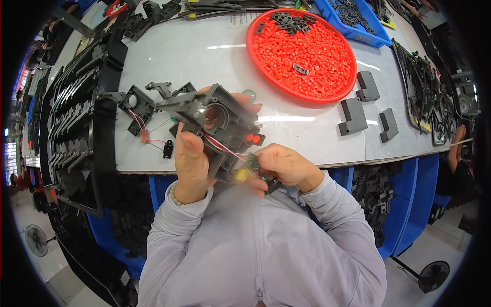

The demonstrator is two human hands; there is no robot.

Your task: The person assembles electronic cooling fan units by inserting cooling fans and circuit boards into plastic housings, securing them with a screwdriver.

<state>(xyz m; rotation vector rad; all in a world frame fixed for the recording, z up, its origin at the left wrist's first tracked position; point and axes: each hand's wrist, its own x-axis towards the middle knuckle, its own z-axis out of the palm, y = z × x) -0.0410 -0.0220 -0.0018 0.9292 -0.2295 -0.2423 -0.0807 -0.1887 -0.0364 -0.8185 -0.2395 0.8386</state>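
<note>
Item: dark grey plastic housing (pixel 232 120), held in the air over the near edge of the table (pixel 189 64), left of and nearer the person than the red tray (pixel 319 100), which served as landmark.

Left hand (pixel 193 161): raised from a bent forearm, palm up under the housing, thumb on the near side, fingertips showing beyond the far side; grip closed around the housing.

Right hand (pixel 286 166): forearm bent inward, knuckles outward; thumb and fingers pinched together on a small green circuit board (pixel 252 162), nearer the person than the tray. Red and white wires (pixel 217 144) ran from the housing toward the board. A yellow piece beneath was blurred.

Two red caps (pixel 253 138): seated in the housing.

Red pieces (pixel 312 61): heaped inside the tray.

Second housing (pixel 138 105): left of the tray, wired.

Angular dark parts (pixel 353 123): three, just on the tray's near right side.

Blue bin (pixel 365 37): beyond the tray, right.
</note>
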